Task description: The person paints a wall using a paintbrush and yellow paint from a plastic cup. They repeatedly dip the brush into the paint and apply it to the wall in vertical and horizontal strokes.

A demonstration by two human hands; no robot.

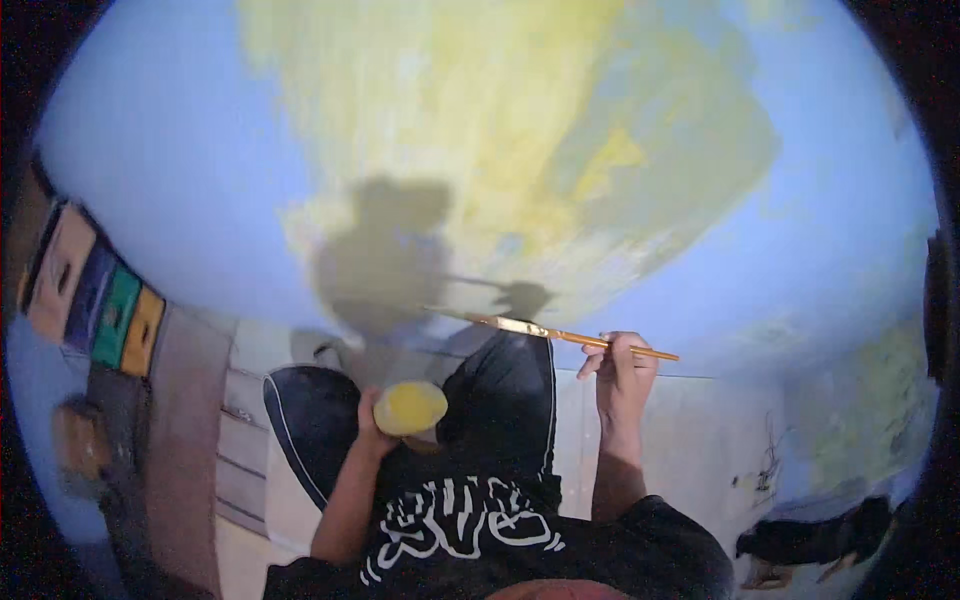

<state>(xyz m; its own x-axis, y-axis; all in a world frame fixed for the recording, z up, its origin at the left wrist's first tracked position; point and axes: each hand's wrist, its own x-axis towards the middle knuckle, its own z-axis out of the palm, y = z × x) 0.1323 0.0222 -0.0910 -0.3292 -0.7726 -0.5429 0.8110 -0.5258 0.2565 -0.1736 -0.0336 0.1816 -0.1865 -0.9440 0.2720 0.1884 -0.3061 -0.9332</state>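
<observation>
My left hand [371,425] grips a round pale container of yellow paint [410,406], held low between my legs in front of my dark shirt. My right hand [620,368] holds a long paintbrush [567,335] by its orange-brown handle, tilted slightly, with the bristles pointing left. Behind the brush is a wall [185,150] painted light blue, with a broad, streaky yellow patch [420,90] and greyer green areas toward the right. Shadows of me and the brush fall across the lower part of the yellow patch; whether the bristle tip touches the wall I cannot tell.
At the left edge stands a row of coloured panels [118,315] in pink, purple, green and yellow. Pale tiled flooring [660,440] runs beneath and beside me. At the lower right lies a dark shape [810,540] with tan parts, which I cannot make out.
</observation>
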